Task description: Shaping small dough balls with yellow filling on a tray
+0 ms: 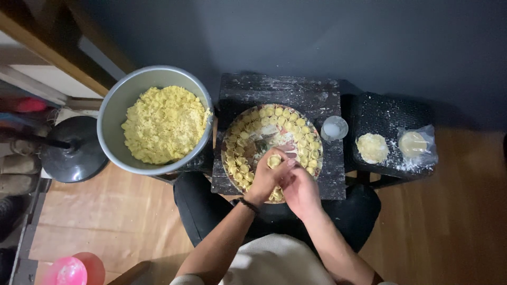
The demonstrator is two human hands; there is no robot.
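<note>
Both hands pinching one small dumpling closed at fingertips; next, probably setting down just beyond fingers on round tray.

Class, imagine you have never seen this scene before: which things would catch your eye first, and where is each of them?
First, the big grey pot at the left, heaped with yellow filling. Next, at the centre, the round tray on the floury dark table, ringed with small folded dumplings. Just over its near edge, the left hand and right hand meet, the left fingers pinching one dumpling.
</note>
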